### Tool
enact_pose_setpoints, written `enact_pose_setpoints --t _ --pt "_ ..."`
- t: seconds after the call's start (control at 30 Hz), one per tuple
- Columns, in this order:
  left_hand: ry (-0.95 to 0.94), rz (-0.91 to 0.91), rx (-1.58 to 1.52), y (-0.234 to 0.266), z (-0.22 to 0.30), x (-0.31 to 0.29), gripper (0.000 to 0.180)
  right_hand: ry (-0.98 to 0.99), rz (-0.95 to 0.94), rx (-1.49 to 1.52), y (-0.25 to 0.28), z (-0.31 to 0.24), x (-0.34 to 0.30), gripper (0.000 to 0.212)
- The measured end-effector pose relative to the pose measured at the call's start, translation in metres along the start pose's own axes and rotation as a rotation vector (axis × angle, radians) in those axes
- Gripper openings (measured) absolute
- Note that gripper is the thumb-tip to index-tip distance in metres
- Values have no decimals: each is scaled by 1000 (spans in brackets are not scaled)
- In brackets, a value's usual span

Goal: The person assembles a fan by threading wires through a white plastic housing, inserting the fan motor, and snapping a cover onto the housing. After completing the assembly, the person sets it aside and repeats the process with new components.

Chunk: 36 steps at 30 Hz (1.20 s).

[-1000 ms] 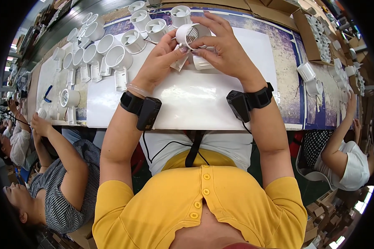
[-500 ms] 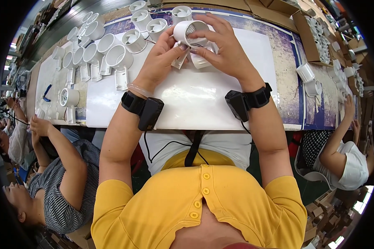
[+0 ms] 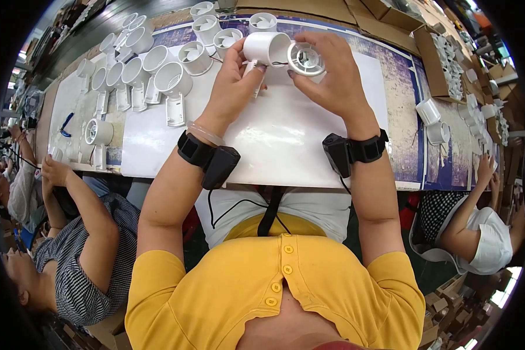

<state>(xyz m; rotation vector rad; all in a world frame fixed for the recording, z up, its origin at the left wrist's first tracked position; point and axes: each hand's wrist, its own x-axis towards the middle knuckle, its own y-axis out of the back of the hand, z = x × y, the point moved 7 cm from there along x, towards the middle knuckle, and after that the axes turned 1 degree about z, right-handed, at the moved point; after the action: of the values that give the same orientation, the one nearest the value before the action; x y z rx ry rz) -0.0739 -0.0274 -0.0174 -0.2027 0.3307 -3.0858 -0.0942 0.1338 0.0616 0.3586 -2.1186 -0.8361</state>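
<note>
My left hand is closed on a white cylindrical fan housing with a narrow handle piece hanging below it. The housing is held above the white board, its open end facing right. Beside that end, my right hand grips a round white fan part by its rim, with spokes and a hub showing. A thin dark wire spans the gap between the two parts. The inside of the housing is mostly hidden.
White housings with handles stand in rows at the left, and several cups with fan blades sit behind my left hand. A blue-handled tool lies far left. Two white cylinders and a cardboard box are at the right. Co-workers sit on both sides.
My right hand has moved right, away from the housing, and now holds the round fan part apart from it. The housing has turned its open end to the right.
</note>
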Motion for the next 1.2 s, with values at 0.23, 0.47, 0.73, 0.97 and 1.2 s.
enact_pose_setpoints --t 0.23,0.47,0.73,0.97,1.2 --pt "223 -19 -99 -12 -4 -10 59 168 -7 199 3 -1 2 48" --pt "238 -153 66 -14 -22 -8 54 89 -133 487 -9 13 1 50" --pt "-544 83 1086 -24 34 -21 43 55 -83 361 -14 21 1 48" --pt "-599 144 1154 -27 46 -23 26 2 -26 264 -15 20 4 49" --pt "-536 192 1093 -23 40 -20 11 38 -16 307 -17 20 4 47"
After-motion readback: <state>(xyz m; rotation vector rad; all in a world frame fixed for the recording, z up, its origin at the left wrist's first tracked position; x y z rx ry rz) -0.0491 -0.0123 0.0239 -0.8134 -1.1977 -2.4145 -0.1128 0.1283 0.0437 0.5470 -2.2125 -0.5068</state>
